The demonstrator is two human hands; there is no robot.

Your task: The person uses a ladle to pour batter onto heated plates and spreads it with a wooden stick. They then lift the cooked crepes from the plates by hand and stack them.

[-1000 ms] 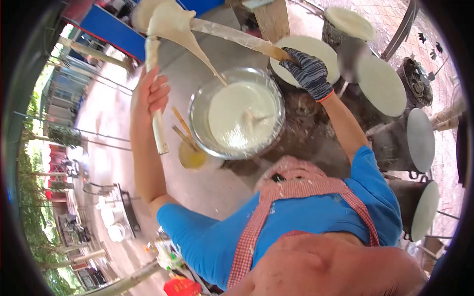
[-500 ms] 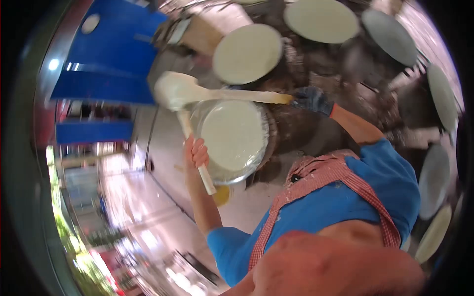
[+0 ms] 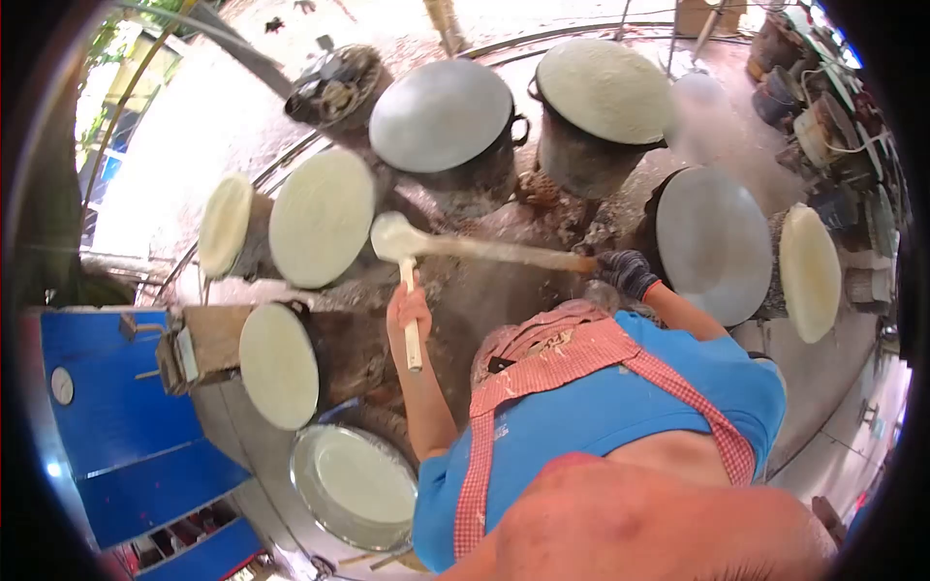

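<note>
My left hand (image 3: 411, 308) is bare and wrapped around a pale flat paddle (image 3: 414, 344), whose upper end meets the bowl of a ladle. This ladle (image 3: 484, 250) has a long handle, and its bowl is coated in pale batter. A striped dark glove covers my right hand (image 3: 628, 273), closed on the far end of the ladle's handle. The ladle lies nearly level in front of my chest. Near its bowl stands a round griddle (image 3: 322, 219) covered with pale batter. A large basin (image 3: 302, 474) of batter sits at the lower left.
More batter-coated griddles (image 3: 605, 92) and bare grey griddles (image 3: 441, 116) stand in an arc around me; another grey griddle (image 3: 715, 247) is close to my right hand. A blue table (image 3: 116, 387) is at the left. Buckets (image 3: 823, 131) stand at the far right.
My view and body have turned rightward, away from the batter basin, which now sits lower left. The ladle and paddle have moved from above the basin to among the griddles. Both hands keep their holds.
</note>
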